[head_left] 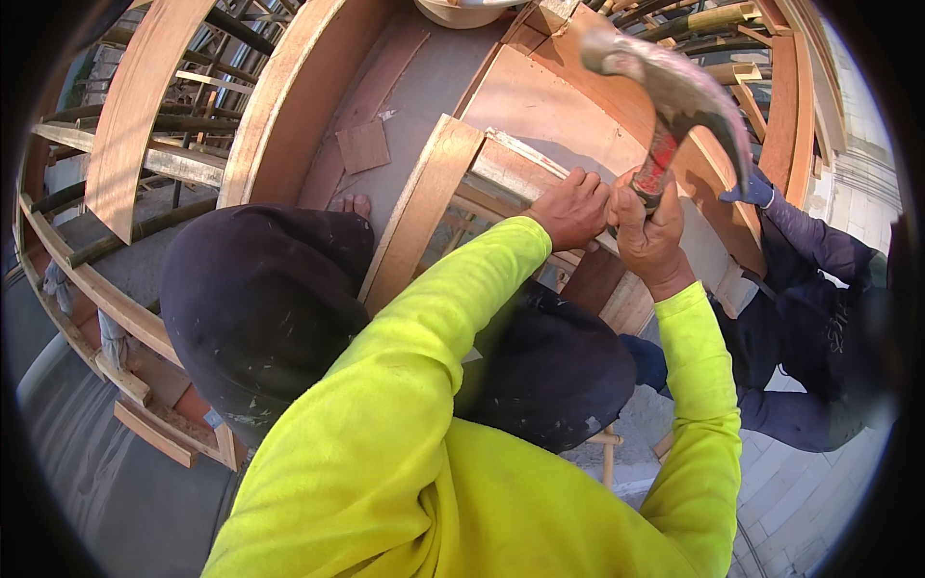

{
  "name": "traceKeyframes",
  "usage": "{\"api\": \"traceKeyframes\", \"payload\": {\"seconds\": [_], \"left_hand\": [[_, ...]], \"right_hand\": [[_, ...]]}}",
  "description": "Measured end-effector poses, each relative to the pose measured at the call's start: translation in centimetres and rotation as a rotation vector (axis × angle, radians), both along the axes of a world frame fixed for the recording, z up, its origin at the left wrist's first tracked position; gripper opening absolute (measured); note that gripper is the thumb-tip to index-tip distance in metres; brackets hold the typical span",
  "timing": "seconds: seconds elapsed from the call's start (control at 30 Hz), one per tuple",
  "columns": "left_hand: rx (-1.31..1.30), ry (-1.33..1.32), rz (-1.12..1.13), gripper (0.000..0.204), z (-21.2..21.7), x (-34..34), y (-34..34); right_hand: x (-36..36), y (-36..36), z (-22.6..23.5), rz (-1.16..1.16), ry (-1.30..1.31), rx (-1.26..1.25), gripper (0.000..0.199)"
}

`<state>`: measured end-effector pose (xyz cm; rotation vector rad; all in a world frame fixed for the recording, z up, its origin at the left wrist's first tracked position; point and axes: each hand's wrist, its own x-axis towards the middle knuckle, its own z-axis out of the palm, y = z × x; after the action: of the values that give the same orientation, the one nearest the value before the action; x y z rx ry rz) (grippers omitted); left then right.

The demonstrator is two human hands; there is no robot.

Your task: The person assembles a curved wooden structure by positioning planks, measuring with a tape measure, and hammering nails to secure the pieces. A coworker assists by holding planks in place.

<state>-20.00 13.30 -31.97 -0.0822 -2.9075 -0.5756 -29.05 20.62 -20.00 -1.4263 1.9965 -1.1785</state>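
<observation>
My right hand (pixel 655 241) is wrapped round the handle of a claw hammer (pixel 658 159), which has a red grip. The hammer's metal head is raised in front of the hands and slightly smeared. Close beside it, my left hand (pixel 570 208) has its fingers pinched together at the wooden frame (pixel 513 166); what they hold, if anything, is hidden. Boards form this frame, and an upright plank (pixel 424 207) stands at its left side. Beyond it leans a plywood panel (pixel 554 106).
At the right a co-worker in dark clothes (pixel 800 337) has a blue-gloved hand (pixel 750 190) at a board. A pale basin (pixel 461 12) stands at the far edge. Bamboo poles (pixel 164 226) and planks (pixel 145 116) lie to the left. A small plywood scrap (pixel 363 146) lies near my foot (pixel 358 205).
</observation>
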Motion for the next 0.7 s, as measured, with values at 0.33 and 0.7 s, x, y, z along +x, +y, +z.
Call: {"api": "traceKeyframes", "payload": {"seconds": [0.33, 0.7], "left_hand": [[-0.144, 0.162, 0.067, 0.041, -0.2, 0.4, -0.7], [-0.084, 0.178, 0.059, 0.049, -0.6, 0.5, 0.3]], "right_hand": [[0.8, -0.3, 2.3, 0.008, -0.038, 0.023, 0.026], [-0.2, 0.5, 0.7, 0.057, -0.221, -0.184, 0.025]]}}
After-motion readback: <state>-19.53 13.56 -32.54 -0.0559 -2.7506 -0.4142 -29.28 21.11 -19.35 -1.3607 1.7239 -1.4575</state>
